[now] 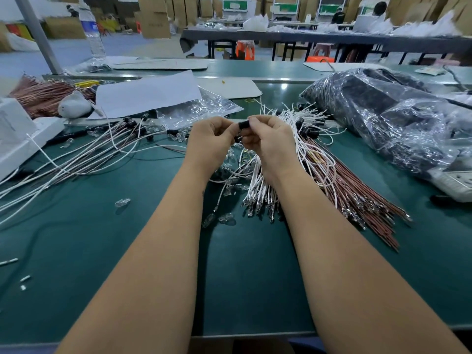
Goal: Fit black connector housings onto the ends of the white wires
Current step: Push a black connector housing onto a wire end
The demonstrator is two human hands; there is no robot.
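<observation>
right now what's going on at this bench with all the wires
A person is fitting connectors at a green table. The left hand and right hand meet above the table, pinching a small black connector housing between their fingertips. Beneath the right hand lies a bundle of white wires with metal terminals, brown wires beside it. Wires already carrying black housings lie on the left.

Site: factory assembly hall | Evidence: green workbench [127, 226] carried wire bundles [319, 175] and a bagged parts sack [383, 118] | Beyond the workbench: further long tables [306, 37], stacked cartons [153, 16], seated workers [378, 11]
</observation>
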